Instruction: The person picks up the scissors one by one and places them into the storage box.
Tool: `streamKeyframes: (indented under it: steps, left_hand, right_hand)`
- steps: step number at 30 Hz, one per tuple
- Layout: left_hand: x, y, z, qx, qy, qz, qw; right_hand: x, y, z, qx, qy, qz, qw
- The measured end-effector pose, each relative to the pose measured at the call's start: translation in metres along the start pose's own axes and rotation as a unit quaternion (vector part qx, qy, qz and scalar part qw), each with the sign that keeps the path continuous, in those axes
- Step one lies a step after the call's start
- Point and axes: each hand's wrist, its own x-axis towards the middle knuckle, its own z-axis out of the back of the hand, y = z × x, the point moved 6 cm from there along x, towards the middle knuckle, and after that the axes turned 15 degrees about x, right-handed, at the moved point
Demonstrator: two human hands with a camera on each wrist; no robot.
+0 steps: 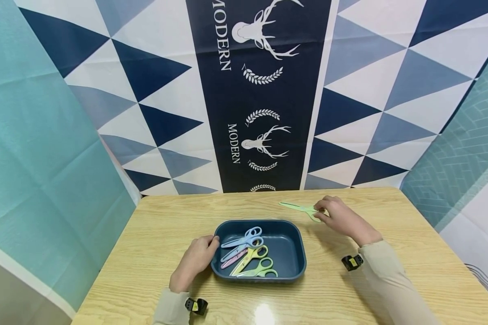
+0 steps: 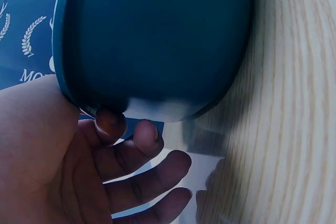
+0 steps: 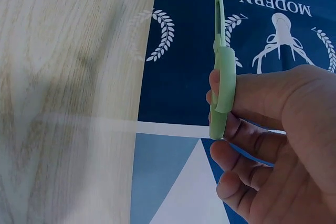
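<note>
A dark blue rectangular tray (image 1: 286,253) stands on the wooden table. My left hand (image 1: 196,259) grips its left rim between thumb and fingers; the left wrist view shows the tray wall (image 2: 157,35) up close. Light green scissors (image 1: 302,208) are pinched by the handle in my right hand (image 1: 341,219), off to the right behind the tray, blades pointing left. In the right wrist view these scissors (image 3: 226,77) appear edge-on. Inside the tray lie blue scissors (image 1: 244,240), pink scissors (image 1: 233,259), yellow scissors (image 1: 250,257) and green scissors (image 1: 260,270), overlapping toward its left side.
The wooden table (image 1: 162,216) reaches back to a patterned curtain (image 1: 264,99) with triangles and deer heads. A teal cloth (image 1: 44,149) hangs at the left, and another patterned cloth (image 1: 467,167) at the right. Black wrist cameras (image 1: 196,306) sit on both wrists.
</note>
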Motion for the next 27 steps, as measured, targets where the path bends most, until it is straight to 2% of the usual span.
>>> streamKeyframes:
  steps: [8, 14, 20, 27]
  left_hand:
    - [0.001, 0.0, 0.0, 0.0, 0.01, 0.011, 0.9999]
    - [0.001, 0.001, 0.0, -0.001, 0.007, 0.01, 0.9999]
    - [0.001, 0.0, -0.001, -0.005, 0.008, 0.009, 0.9999]
    - [0.001, 0.0, 0.0, 0.0, 0.002, 0.005, 1.0]
  right_hand:
    - [0.002, 0.005, 0.001, -0.012, 0.002, 0.013, 0.9998]
    - [0.006, 0.008, 0.0, -0.018, 0.008, 0.029, 0.9994]
    - [0.007, 0.011, -0.002, -0.033, 0.011, 0.023, 0.9991]
    - [0.012, 0.019, -0.007, -0.038, 0.014, 0.035, 0.9986]
